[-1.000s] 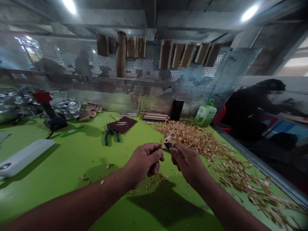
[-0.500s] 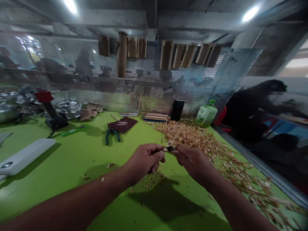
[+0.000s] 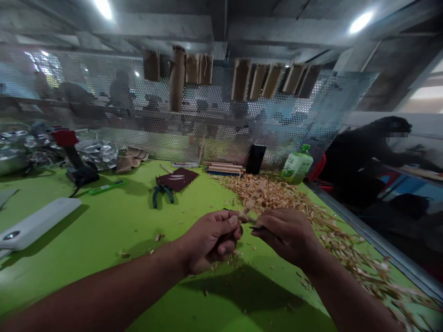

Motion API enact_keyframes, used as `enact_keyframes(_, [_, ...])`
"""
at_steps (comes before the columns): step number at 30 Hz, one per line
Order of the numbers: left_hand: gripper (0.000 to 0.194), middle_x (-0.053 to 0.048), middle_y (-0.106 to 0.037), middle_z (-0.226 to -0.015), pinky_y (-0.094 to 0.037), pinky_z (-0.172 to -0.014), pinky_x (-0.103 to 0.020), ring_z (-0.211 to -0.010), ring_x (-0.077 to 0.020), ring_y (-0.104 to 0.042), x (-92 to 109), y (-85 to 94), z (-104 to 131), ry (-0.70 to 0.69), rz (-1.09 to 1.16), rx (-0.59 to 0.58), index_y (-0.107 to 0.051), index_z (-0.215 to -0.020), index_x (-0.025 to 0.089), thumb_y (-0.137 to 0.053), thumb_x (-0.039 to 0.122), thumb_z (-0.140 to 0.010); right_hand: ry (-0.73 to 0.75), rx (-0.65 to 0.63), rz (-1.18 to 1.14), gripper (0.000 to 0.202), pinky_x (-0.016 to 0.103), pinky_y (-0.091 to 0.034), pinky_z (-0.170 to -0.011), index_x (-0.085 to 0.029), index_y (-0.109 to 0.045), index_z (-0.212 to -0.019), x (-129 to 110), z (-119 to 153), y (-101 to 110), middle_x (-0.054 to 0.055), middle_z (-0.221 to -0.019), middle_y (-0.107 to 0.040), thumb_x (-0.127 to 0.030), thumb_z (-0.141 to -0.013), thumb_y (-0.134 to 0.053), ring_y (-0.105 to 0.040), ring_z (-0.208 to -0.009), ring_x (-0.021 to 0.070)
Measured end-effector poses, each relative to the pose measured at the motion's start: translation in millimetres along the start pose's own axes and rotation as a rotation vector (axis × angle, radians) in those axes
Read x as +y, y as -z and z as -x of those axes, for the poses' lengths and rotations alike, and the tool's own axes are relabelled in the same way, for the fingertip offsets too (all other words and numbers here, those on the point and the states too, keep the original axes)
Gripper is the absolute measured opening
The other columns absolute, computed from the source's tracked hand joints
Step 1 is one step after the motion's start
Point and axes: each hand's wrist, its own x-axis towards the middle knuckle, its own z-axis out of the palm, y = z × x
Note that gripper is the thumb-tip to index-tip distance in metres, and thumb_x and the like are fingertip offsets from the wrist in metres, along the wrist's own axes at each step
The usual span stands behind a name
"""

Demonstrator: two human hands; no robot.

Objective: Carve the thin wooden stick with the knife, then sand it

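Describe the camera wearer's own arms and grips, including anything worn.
The left forearm and right forearm are bare as far as they show, narrowing toward the wrists, with no sleeve, watch or bracelet in view. The left grip and right grip are ungloved human hands; no ring shows, though some fingers are partly hidden.

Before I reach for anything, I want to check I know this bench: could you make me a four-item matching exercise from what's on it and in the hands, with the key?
Column A
1. Wood piece
2. Pliers
3. Phone
4. Bottle

Column B
a. Black, propped upright
b. Lying with handles apart
c. Green-capped
d. Held in the left hand

Right pairs: 1-d, 2-b, 3-a, 4-c
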Motion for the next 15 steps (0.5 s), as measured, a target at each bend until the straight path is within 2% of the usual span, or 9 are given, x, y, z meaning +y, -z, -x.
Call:
enact_keyframes(3, [0.021,0.007,-0.045,-0.059,-0.017,-0.034,-0.015,-0.037,-0.0004,-0.030,1.4,2.0,-2.4,-0.076,-0.034,0.043,-0.055,-0.080,0.015,-0.063,0.034,-0.085,-0.042,0.043,-0.065,0.031,0.027,-0.033,-0.058,-0.020,-0.060,-0.072,-2.5,-1.1,-1.6,0.003,-0.062,-0.058,-0.042,-0.093,-0.049,-0.051,-0.058,0.0140])
enact_keyframes(8, [0.025,0.004,-0.056,-0.072,-0.025,-0.037,-0.015,-0.043,-0.0016,-0.043,0.0,3.4,-5.2,-0.125,-0.097,0.128,-0.055,-0.093,0.017,-0.069,0.033,-0.080,-0.287,0.179,-0.160,0.037,0.024,-0.033,-0.052,-0.020,-0.056,-0.070,-5.0,-5.0,-7.8,-0.001,-0.057,-0.052,-0.047,-0.093,-0.045,-0.047,-0.051,0.0119])
enact_keyframes(15, [0.026,0.005,-0.051,-0.070,-0.036,-0.040,-0.017,-0.046,-0.0041,-0.045,-3.5,3.1,-4.4,-0.189,-0.251,0.216,-0.054,-0.100,0.017,-0.066,0.031,-0.082,-0.448,0.091,-0.212,0.043,0.024,-0.030,-0.048,-0.021,-0.046,-0.065,-14.9,-6.7,-14.7,-0.002,-0.052,-0.049,-0.050,-0.095,-0.036,-0.047,-0.049,0.0123])
